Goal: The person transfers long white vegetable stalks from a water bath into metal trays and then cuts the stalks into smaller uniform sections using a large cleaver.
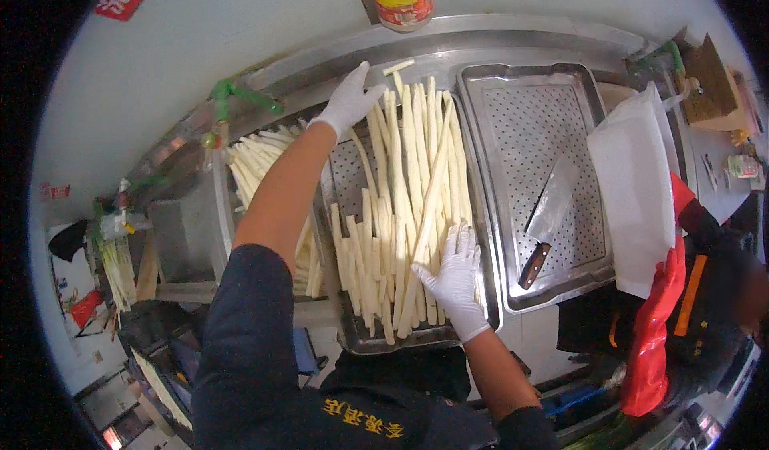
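Long, pale peeled yam-like stalks [404, 191] lie lengthwise, some crossing, on a perforated steel tray [347, 160]. My left hand [350, 98], in a white glove, is at the far left end of the pile, its fingers spread beside the stalk tips. Gloved too, my right hand [455, 278] rests flat over the near right part of the pile, fingers apart. Both palms face down, so contact beneath them is partly hidden. Shorter pieces fill the tray's near left part. One small piece [399, 68] lies beyond the far edge.
A cleaver [548, 209] lies on a second perforated tray [500, 257] at right. Beside it, a co-worker's red gloves [652, 336] hold a white plastic bin [637, 191]. More stalks [255, 161] lie left, below a green-wrapped tap [223, 104]. A labelled jar [404, 5] stands at the back.
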